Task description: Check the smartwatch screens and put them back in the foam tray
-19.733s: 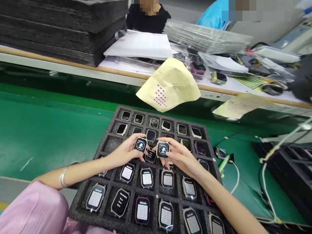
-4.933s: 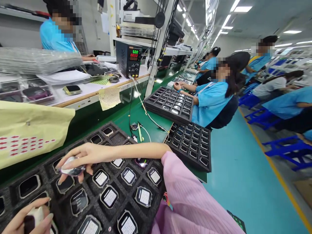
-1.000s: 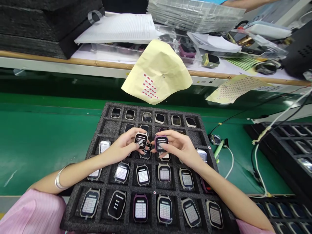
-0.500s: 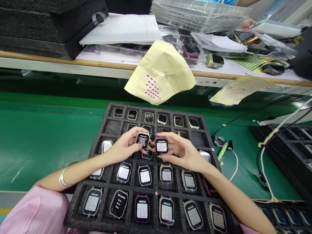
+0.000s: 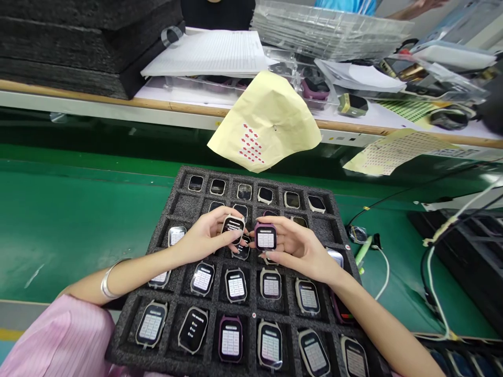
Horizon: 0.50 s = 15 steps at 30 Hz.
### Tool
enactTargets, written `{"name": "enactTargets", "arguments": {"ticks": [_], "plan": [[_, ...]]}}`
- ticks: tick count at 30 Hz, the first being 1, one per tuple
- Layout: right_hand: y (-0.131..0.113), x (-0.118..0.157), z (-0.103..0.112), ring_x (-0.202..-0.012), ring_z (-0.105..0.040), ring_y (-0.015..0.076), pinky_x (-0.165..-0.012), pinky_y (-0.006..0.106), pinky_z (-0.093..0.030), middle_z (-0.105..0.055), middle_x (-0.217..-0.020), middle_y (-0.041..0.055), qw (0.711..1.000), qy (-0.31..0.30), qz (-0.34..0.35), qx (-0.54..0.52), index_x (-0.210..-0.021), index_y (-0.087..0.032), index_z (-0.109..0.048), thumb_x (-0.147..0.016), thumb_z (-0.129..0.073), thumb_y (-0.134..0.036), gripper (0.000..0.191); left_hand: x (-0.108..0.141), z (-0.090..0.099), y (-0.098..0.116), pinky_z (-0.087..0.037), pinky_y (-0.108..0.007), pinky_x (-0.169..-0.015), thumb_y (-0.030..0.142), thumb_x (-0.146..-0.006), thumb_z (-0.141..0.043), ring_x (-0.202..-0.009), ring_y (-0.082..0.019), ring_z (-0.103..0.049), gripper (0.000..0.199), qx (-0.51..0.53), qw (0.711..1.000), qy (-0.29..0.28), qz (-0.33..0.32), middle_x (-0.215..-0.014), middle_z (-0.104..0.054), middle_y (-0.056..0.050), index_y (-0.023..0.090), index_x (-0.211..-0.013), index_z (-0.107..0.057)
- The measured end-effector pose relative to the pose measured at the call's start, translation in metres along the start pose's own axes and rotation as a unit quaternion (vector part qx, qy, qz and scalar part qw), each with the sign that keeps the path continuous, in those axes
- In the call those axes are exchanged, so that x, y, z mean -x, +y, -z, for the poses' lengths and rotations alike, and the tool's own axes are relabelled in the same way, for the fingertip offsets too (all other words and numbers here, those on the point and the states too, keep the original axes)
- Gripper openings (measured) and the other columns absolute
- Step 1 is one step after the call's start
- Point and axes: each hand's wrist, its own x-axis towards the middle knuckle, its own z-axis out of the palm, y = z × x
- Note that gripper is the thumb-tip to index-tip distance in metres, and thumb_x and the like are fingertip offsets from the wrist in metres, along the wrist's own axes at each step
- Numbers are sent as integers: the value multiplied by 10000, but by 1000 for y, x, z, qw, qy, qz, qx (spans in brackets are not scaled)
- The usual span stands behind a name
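The left hand grasps a dark-faced smartwatch in its fingers, and the right hand pinches a purple-framed smartwatch. Both watches are held just apart, above the middle of a black foam tray with rows of watches in its compartments. The tray lies on the green counter at its near edge, below a hanging yellow paper sheet.

Black foam tray placed on green bench; foam sheets, papers stacked on wood-edged upper shelf.
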Motion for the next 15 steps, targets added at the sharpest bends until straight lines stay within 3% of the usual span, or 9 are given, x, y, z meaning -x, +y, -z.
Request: {"name": "enactTargets", "arguments": {"ticks": [10,15], "plan": [[1,1,-1,-1060,-643,229,-890,398,-564,-609,-1221,106,1000,-9,-5,15,-1354,-240,-405,-810,-684,-184,614,0,-1,1,-599,-312,-679,231,-849,-614,-828,-177,-660,235,-5,1000,1,5,-932,-623,-41,173,-1058,-523],[-2,6,1,-1089,-627,226,-902,382,-554,-640,-1160,86,999,-3,-12,44,-1396,-244,-374,-861,-628,-237,592,2,1,-2,-557,-302,-786,151,-751,-717,-894,-175,-659,477,-24,1000,-12,-7,-1012,-616,-39,215,-1146,-458]]}}
